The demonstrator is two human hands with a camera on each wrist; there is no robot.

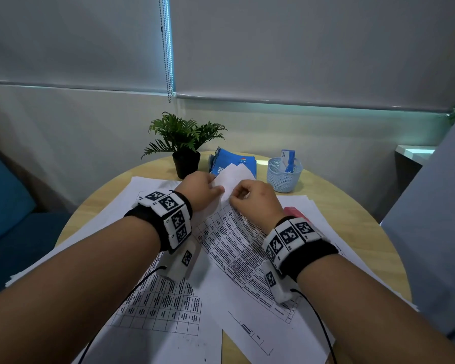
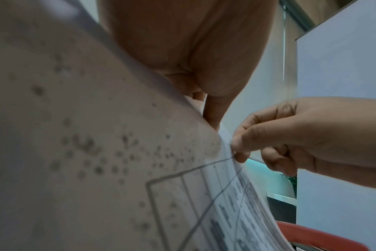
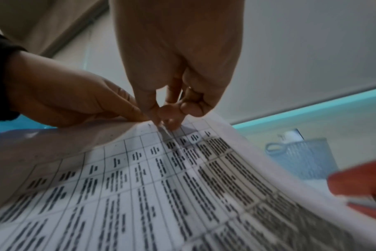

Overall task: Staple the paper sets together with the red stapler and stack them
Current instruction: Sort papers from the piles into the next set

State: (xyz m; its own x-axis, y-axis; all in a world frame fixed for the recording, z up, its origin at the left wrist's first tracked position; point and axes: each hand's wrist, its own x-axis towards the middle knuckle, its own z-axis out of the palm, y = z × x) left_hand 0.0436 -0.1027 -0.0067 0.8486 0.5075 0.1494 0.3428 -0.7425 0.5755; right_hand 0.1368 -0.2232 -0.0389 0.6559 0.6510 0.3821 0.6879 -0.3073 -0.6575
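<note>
Pinching raised far corner of paper set (image 1: 231,232): left hand (image 1: 200,190) & right hand (image 1: 252,199), fingertips closed on sheets, prob. squaring edges for stapling. Red stapler (image 1: 294,212) idle on papers, 3 o'clock of right hand.

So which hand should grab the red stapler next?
Probably the right hand. The red stapler lies just beside its wrist, while the left hand is farther away and can hold the paper set by its corner.
</note>
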